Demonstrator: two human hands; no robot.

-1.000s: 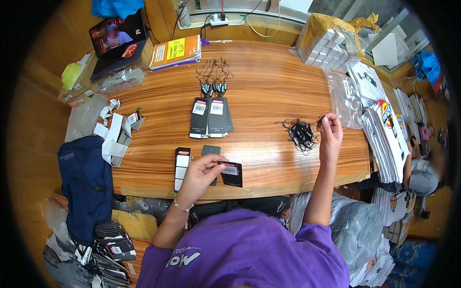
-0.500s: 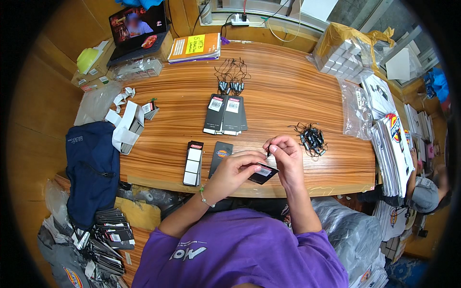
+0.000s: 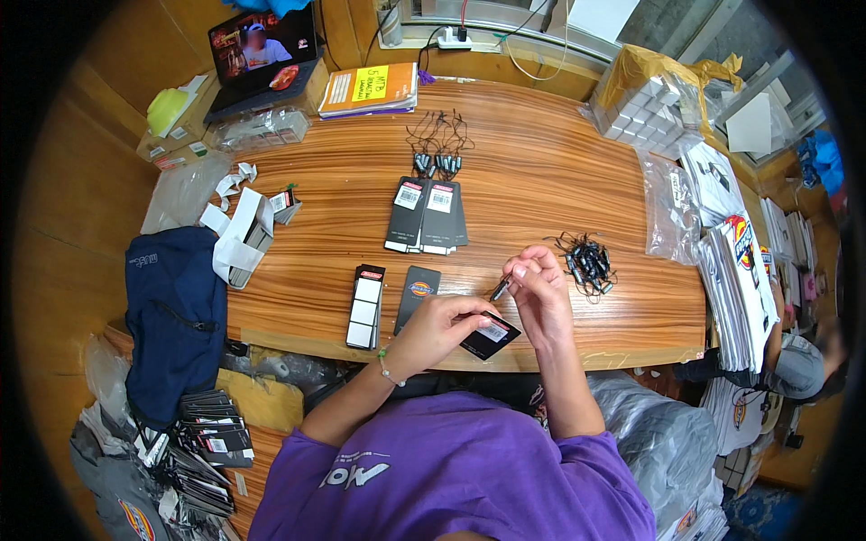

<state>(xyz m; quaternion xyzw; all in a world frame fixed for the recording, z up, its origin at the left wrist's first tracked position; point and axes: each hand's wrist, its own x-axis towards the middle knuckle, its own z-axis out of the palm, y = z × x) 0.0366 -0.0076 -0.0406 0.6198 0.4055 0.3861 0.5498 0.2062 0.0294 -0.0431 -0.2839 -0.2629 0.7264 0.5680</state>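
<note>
My left hand (image 3: 431,332) is closed on a black hang tag (image 3: 488,343) with a white sticker, held tilted above the table's near edge. Between the fingertips of my right hand (image 3: 543,296) is a tag string (image 3: 500,288) with a small dark plastic lock, close to the tag's top. Whether it passes through the tag I cannot tell. A tangled pile of black tag strings (image 3: 590,265) lies right of my right hand. Left of my left hand are a dark grey tag (image 3: 418,290) and a stack of tags with blank white boxes (image 3: 365,307).
Grey tags with strings fanned out (image 3: 425,216) lie mid-table. A navy bag (image 3: 173,311) and white paper around cards (image 3: 242,239) are at left. A laptop (image 3: 263,56) and folders (image 3: 368,90) stand behind. Plastic-wrapped boxes (image 3: 642,108) and bagged garments (image 3: 735,288) line the right. A person (image 3: 798,361) sits far right.
My right fingers have lifted slightly, and more of the string's lock shows below them. The tag in my left hand has tipped, showing more of its face.
</note>
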